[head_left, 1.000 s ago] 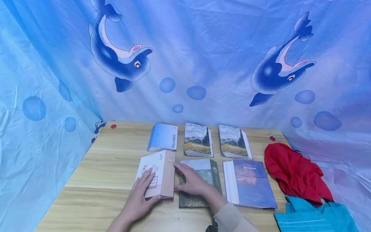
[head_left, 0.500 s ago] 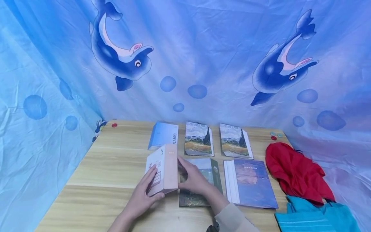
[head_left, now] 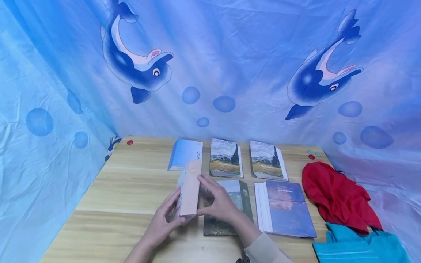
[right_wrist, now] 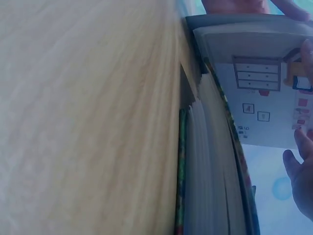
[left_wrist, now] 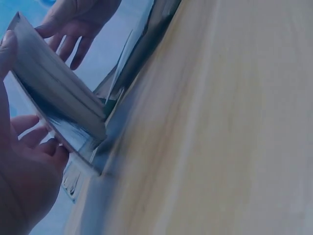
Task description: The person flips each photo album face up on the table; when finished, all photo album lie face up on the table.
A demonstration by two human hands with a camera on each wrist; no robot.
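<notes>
A pale photo album (head_left: 190,190) is tilted up on edge between both hands, its pinkish spine facing up. In the head view, the left hand (head_left: 160,223) holds its left cover, thumb near the lower end. At the spine's right edge the right hand (head_left: 221,201) holds it with curved index finger and thumb. From the left wrist, the album's page block (left_wrist: 58,78) shows below the covers. Drawn furniture and picture frames decorate the cover (right_wrist: 225,105) in the right wrist view. A dark green landscape album (head_left: 236,199) lies partly hidden under the right forearm.
Behind stand a blue POLAROID album (head_left: 184,153) and two landscape-painted albums (head_left: 225,159). A purple-blue album (head_left: 289,208) lies to the right, beside red cloth (head_left: 335,193) and teal cloth (head_left: 358,243). Small red discs (head_left: 130,142) sit near the back corners of the wooden table (head_left: 108,190).
The pale album has gone from lying flatter to standing steeper, its spine turning upward and its left cover swinging out of sight. Both hands have shifted slightly with it; the other albums stay put.
</notes>
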